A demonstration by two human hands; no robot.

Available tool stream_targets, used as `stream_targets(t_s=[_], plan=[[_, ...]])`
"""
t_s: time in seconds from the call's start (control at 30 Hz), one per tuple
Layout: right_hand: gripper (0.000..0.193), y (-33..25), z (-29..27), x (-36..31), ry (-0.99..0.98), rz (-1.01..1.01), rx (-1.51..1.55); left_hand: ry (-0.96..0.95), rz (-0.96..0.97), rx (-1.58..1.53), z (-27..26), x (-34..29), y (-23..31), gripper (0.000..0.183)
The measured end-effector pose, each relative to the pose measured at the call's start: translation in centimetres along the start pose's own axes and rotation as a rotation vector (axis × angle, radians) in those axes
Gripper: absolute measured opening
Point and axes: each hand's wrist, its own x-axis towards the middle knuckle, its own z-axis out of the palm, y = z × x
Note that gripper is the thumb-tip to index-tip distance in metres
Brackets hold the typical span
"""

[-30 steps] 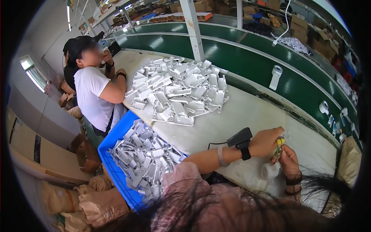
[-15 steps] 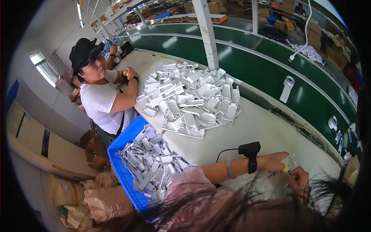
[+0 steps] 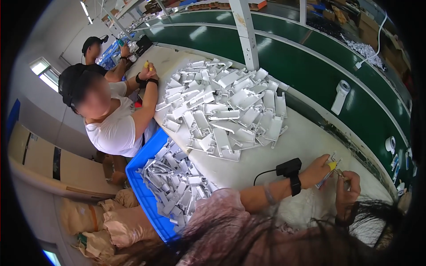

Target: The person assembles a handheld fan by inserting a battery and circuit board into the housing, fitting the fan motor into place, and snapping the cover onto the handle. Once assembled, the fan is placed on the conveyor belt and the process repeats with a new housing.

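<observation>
My left hand [image 3: 316, 170], a black device strapped at its wrist, pinches a small white plastic part [image 3: 332, 160] with a yellow-tipped finger; my right hand [image 3: 347, 188] closes its fingertips on the same part's far end, low right above the white-covered table [image 3: 284, 146]. Bare cloth lies between my hands and the heap of white plastic pieces [image 3: 224, 108]. A blue crate [image 3: 141, 188] of such pieces sits at the table's left edge. White tape rolls [image 3: 342, 88] stand on the green conveyor [image 3: 319, 66].

Left hand [image 3: 316, 170] and right hand [image 3: 347, 189] pinch small white part [image 3: 332, 165]; white parts pile [image 3: 222, 111] beyond.
</observation>
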Motion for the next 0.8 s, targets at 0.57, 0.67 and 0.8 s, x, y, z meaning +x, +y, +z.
stream_targets(t_s=[0.57, 0.67, 0.8], plan=[[0.025, 0.4, 0.2, -2.0, -0.015, -0.144, -0.063, -0.035, -0.112, -0.083, 0.2, -0.5, 1.2, 0.036], [0.026, -0.1, 0.2, -1.7, -0.035, -0.205, -0.034, -0.022, -0.139, -0.115, 0.6, -0.8, 1.2, 0.039], [0.027, 0.1, 0.3, -2.0, -0.035, -0.206, 0.009, -0.060, -0.087, -0.097, 0.9, -1.1, 1.0, 0.041]])
